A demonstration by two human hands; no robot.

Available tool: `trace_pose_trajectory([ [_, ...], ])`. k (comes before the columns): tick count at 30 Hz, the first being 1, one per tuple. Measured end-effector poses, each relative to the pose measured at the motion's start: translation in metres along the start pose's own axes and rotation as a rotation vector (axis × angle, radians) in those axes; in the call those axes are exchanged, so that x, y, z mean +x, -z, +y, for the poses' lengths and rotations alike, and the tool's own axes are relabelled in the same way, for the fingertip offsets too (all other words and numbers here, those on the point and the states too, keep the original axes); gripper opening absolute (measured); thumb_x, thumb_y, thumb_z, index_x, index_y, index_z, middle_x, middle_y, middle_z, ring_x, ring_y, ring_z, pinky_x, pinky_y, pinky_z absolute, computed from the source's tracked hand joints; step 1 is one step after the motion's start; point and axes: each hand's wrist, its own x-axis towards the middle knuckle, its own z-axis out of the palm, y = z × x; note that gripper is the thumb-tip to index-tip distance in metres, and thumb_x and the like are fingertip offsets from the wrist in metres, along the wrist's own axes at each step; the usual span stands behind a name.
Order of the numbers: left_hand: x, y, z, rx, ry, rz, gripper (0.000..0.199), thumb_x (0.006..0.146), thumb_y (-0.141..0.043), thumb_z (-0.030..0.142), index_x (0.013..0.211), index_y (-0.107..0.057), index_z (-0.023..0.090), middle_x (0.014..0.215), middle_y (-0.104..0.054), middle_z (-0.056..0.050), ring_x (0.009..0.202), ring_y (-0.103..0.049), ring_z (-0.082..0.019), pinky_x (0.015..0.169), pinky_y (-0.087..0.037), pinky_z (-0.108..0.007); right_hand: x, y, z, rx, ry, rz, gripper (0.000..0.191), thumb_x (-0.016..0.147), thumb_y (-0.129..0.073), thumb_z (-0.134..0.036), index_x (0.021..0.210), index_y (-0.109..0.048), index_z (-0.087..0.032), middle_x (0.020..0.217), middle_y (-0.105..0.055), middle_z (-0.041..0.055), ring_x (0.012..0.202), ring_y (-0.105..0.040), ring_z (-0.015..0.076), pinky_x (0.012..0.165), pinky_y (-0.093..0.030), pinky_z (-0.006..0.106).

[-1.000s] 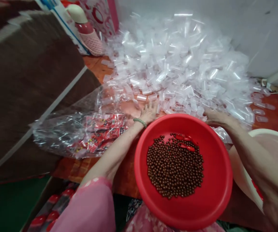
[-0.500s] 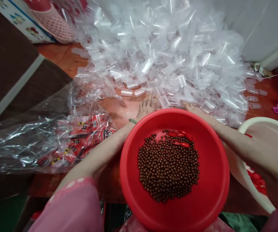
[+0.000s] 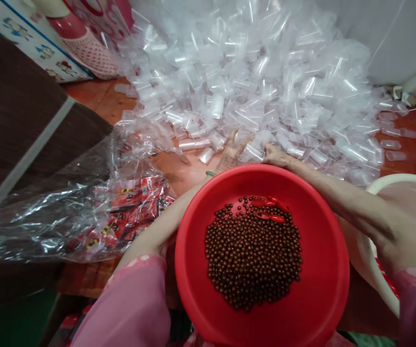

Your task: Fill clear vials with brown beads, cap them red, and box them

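Beyond the far rim of a red basin point(image 3: 323, 284), my left hand point(image 3: 232, 152) lies at the near edge of a heap of small clear plastic containers point(image 3: 265, 96). Its fingers are apart and touch some of them. My right hand point(image 3: 279, 156) reaches in from the other side, fingers partly hidden, near a clear container point(image 3: 253, 152) between the two hands. Neither hand plainly grips anything. In the basin lie many small brown balls point(image 3: 253, 255) and a few small red plastic spoons point(image 3: 271, 217).
A clear plastic bag point(image 3: 41, 221) with red printed packets point(image 3: 131, 212) lies at left. At right stands a cream tub point(image 3: 403, 180) with red pieces inside. A pink perforated container point(image 3: 92, 50) and a cartoon-printed box point(image 3: 45, 48) stand at the back left.
My hands have drawn closer together at the heap's near edge, and containers there have shifted. My left fingers, flat before, are now more raised. The view has moved slightly.
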Motion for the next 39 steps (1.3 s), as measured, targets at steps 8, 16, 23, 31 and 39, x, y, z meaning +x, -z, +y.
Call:
trace_pose_trajectory([
  [8,0.053,0.042,-0.016,-0.055,0.121,0.170,0.082,0.087,-0.072,0.058,0.152,-0.045,0.015,0.172,-0.018,-0.016,0.162,-0.021,-0.029,0.132,-0.029,-0.048,0.021,0.003,-0.046,0.186,0.066,0.108,0.052,0.059,-0.090,-0.033,0.095,-0.054,-0.024,0.072,-0.064,-0.0111,0.076,-0.064,0.0104,0.074,-0.057,0.025],
  [16,0.001,0.130,0.036,-0.037,-0.204,0.427,0.076,0.099,-0.021,0.077,0.157,-0.037,0.030,0.168,-0.018,-0.005,0.160,-0.020,-0.038,0.132,-0.020,-0.057,-0.068,-0.060,-0.133,0.179,0.205,0.104,0.021,0.080,-0.082,-0.012,0.096,-0.070,-0.017,0.089,-0.075,-0.0025,0.081,-0.072,0.0115,0.082,-0.063,0.028],
  [23,-0.095,0.137,0.113,-0.232,-0.112,0.123,0.055,0.101,-0.053,0.044,0.152,-0.046,0.023,0.169,-0.021,-0.015,0.162,-0.022,-0.036,0.131,-0.030,-0.056,-0.140,-0.096,-0.087,0.017,-0.100,0.035,0.046,0.079,-0.084,-0.033,0.121,-0.064,-0.027,0.114,-0.075,0.0023,0.108,-0.073,0.0238,0.094,-0.064,0.044],
  [31,-0.104,0.137,0.100,-0.246,0.014,-0.408,0.069,0.096,-0.058,0.022,0.159,-0.032,0.031,0.158,-0.042,-0.014,0.144,-0.052,-0.031,0.113,-0.053,-0.053,-0.117,-0.094,-0.053,-0.294,-0.395,-0.237,0.034,0.094,-0.063,-0.020,0.127,-0.058,-0.021,0.096,-0.076,0.0068,0.078,-0.074,0.0207,0.070,-0.064,0.037],
  [39,-0.104,0.141,0.108,-0.102,0.161,-0.446,0.046,0.104,-0.048,0.033,0.149,-0.049,0.022,0.152,-0.049,-0.018,0.133,-0.060,-0.032,0.110,-0.054,-0.053,-0.101,-0.090,-0.068,-1.121,-0.217,-0.177,0.029,0.089,-0.064,-0.019,0.118,-0.065,-0.014,0.099,-0.073,0.0129,0.095,-0.070,0.0322,0.083,-0.053,0.042],
])
